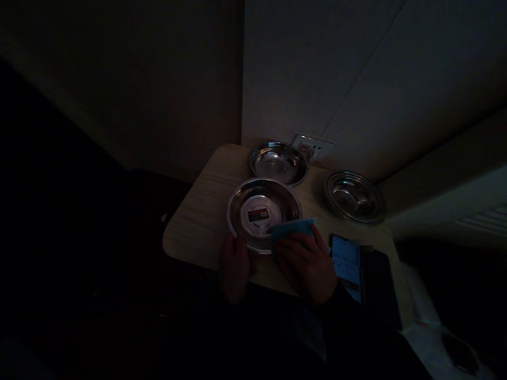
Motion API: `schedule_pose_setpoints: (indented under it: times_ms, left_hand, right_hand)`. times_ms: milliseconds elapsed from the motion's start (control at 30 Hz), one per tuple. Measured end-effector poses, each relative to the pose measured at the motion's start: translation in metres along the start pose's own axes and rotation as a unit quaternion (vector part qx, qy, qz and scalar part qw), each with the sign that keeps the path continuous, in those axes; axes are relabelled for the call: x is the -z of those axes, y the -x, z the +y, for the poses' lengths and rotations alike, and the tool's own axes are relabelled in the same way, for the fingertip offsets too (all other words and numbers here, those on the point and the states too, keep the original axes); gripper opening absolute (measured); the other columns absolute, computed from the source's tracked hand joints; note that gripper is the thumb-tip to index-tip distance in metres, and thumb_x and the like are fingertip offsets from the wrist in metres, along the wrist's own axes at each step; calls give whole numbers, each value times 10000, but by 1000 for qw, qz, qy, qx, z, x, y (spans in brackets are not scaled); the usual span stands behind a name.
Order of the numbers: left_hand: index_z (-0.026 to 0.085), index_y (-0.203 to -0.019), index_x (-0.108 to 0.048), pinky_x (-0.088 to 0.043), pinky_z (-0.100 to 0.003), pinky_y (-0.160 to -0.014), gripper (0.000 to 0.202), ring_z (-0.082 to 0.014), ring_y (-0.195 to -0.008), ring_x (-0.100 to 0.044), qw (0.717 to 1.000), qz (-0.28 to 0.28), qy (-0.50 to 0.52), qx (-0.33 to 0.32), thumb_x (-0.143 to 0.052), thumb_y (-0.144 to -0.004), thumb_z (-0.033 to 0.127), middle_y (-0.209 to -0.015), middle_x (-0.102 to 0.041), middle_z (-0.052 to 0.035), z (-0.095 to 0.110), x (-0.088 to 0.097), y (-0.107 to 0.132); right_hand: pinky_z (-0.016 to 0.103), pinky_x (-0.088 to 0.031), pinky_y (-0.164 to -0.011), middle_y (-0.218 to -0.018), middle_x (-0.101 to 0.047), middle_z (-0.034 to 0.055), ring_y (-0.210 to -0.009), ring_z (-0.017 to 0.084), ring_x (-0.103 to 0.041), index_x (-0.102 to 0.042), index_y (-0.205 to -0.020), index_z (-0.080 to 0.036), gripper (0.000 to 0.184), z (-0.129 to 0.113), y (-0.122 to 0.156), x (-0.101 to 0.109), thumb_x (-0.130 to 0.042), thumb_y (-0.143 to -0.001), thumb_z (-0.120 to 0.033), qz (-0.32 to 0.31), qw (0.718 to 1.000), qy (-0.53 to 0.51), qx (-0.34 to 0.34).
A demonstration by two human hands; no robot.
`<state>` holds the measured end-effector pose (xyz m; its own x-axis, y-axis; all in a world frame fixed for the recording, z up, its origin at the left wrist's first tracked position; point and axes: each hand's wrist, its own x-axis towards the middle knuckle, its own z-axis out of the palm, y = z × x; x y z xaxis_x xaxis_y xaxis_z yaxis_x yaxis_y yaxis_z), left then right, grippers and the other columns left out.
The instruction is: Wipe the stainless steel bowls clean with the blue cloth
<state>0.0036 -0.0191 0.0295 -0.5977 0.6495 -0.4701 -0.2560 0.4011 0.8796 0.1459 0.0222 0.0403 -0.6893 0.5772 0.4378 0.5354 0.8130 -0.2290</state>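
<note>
A shallow round stainless steel dish point(277, 206) with a dark label point(257, 215) on its bottom is at the front of the small table. My left hand point(234, 266) pinches its near left rim, thumb on top. My right hand point(303, 258) is closed over a folded blue cloth point(292, 227) and presses it against the dish's near right rim. Behind this dish lies a second steel dish point(276, 164). To the right rests another steel dish point(354, 198), perhaps several nested together.
The wood-patterned table point(202, 203) stands against a wall with a socket point(311, 148). A phone with a lit screen point(345, 258) lies right of my right hand, beside a dark flat object point(380, 287). The room is very dim.
</note>
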Motion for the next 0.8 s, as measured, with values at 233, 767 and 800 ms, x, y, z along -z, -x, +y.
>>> schedule_pose_setpoints:
  times_ms: [233,767,800]
  left_hand:
    - [216,-704,-461,-241,-202,-307,219,-84,-286,-376,1000,18,-11,2,-444,-818,403,-414,-450,77,0,4,-3]
    - [202,-672,-473,-361,-214,-418,387,-110,-384,-486,1000,-13,-13,1,-478,-767,578,-395,-499,42,-3,17,10]
    - [198,-710,-482,-366,-211,-419,378,-109,-389,-494,1000,-18,-9,5,-494,-759,572,-408,-512,44,-3,15,13]
  right_hand:
    - [521,-238,-1071,-934,-711,-7,-924,203,-577,-666,-952,-242,154,-13,-4,-8,-585,-828,-202,18,1000,-8,-6]
    - [483,-321,-1001,-1004,-698,27,-979,214,-572,-657,-987,-222,189,31,9,17,-505,-877,-216,-1,1000,-20,-1]
    - [479,-322,-999,-1004,-698,25,-977,215,-570,-659,-983,-218,185,28,9,16,-509,-875,-213,-2,1000,-23,-1]
